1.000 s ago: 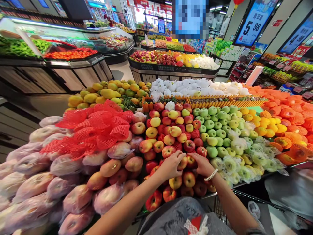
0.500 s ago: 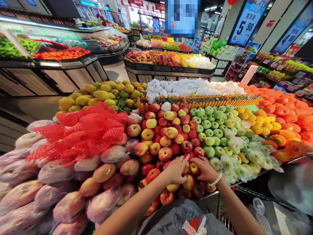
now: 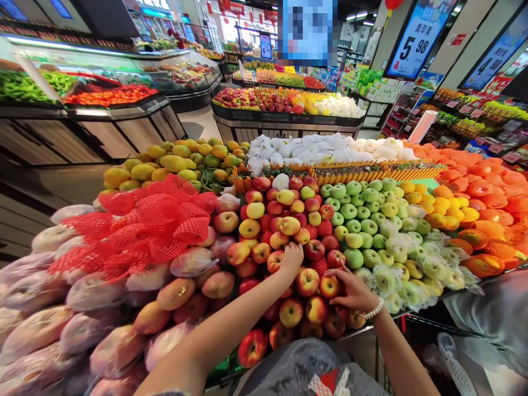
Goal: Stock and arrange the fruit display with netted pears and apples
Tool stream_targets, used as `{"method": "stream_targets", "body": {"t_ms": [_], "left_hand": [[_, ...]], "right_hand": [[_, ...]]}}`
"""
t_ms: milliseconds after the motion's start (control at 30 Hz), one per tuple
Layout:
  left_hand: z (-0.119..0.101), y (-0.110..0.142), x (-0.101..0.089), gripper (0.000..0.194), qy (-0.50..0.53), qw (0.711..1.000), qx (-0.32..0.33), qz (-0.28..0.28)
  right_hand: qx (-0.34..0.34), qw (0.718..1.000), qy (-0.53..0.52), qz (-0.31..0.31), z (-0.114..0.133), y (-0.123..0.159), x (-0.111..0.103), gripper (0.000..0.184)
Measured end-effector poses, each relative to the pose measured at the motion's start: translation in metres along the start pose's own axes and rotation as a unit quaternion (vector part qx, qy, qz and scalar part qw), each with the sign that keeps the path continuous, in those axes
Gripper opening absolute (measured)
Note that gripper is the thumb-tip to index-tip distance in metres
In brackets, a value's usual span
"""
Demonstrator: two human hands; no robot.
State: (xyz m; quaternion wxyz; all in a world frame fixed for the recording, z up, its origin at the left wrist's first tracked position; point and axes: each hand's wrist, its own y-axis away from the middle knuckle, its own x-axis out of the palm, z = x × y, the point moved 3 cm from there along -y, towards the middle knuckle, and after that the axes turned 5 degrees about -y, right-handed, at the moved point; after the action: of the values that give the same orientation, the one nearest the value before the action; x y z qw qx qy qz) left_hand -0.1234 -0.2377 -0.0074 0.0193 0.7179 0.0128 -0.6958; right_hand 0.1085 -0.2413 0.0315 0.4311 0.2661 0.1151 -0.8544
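Red-and-yellow apples lie heaped in front of me, some in red foam nets. My left hand [image 3: 292,261] reaches over the heap with its fingers bent downward beside a red apple [image 3: 276,261]. Its fingertips are hidden, so what they hold cannot be made out. Close to the right edge of the heap, my right hand [image 3: 353,289] has thumb and fingers apart. They sit around the right side of another apple [image 3: 329,286], which rests among the others. A pale beaded band [image 3: 374,309] circles my right wrist.
Green apples [image 3: 369,220] lie to the right, some bagged. Plastic-wrapped fruit [image 3: 93,297] and a pile of red foam nets [image 3: 157,220] are on the left. A yellow slatted divider [image 3: 350,173] runs behind the apples. Mangoes [image 3: 177,162] sit at the back left.
My left hand has moved forward and slightly left, its fingers now bent down, uncovering apples near me. My right hand has shifted slightly right with its fingers still apart.
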Motion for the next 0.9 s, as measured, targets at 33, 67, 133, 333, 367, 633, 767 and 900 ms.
{"method": "stream_targets", "body": {"t_ms": [33,67,133,333,367,633,767,900], "left_hand": [[-0.001,-0.002,0.002,0.026,-0.003,1.0,-0.003,-0.004],[-0.002,-0.004,0.004,0.026,-0.006,1.0,-0.005,-0.008],[-0.001,-0.006,0.006,0.028,-0.008,1.0,-0.007,-0.018],[0.006,-0.002,0.0,0.027,0.0,0.999,0.011,-0.043],[0.008,0.001,-0.003,0.029,0.005,0.999,0.018,-0.045],[0.03,0.037,-0.045,0.059,0.091,0.984,0.106,-0.108],[0.019,0.06,-0.066,0.05,0.174,0.955,0.153,-0.185],[-0.007,0.078,-0.07,0.059,0.206,0.943,0.181,-0.186]], "right_hand": [[0.0,1.0,-0.003,-0.005,-0.003,0.001,0.001,0.063],[0.001,1.0,-0.001,-0.009,-0.004,0.002,0.002,0.062],[0.002,1.0,0.014,-0.009,-0.006,0.003,0.004,0.066],[-0.006,0.999,0.043,-0.006,0.003,0.001,0.002,0.078],[-0.006,0.999,0.042,-0.007,0.004,0.001,0.002,0.079],[0.033,0.988,-0.083,-0.128,0.005,-0.005,0.001,0.064],[-0.006,0.953,-0.25,-0.173,0.022,-0.024,0.016,0.078],[0.037,0.935,-0.301,-0.182,0.024,-0.04,0.04,0.096]]}}
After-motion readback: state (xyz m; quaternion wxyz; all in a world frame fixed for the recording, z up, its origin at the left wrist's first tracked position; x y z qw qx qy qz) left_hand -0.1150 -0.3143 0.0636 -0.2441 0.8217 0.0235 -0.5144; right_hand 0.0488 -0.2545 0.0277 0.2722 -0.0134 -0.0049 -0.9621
